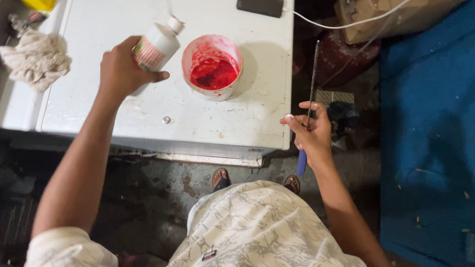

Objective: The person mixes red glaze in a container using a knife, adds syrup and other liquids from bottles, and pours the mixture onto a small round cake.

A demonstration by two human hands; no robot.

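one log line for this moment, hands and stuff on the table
left hand: grips white bottle, tilted | right hand: holds thin rod tool | tub of red paint: open on white table

Bright overhead light on the white tabletop (107, 116) — floor below sits dim, edges slightly stretched, focus sharp

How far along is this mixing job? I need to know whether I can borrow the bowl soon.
Done: red paint already sits in the white bowl on the white tabletop. In hand: the left hand holds a white bottle tilted beside the bowl; the right hand holds a thin blue-handled stick clear of it. Left: probably pouring and stirring.
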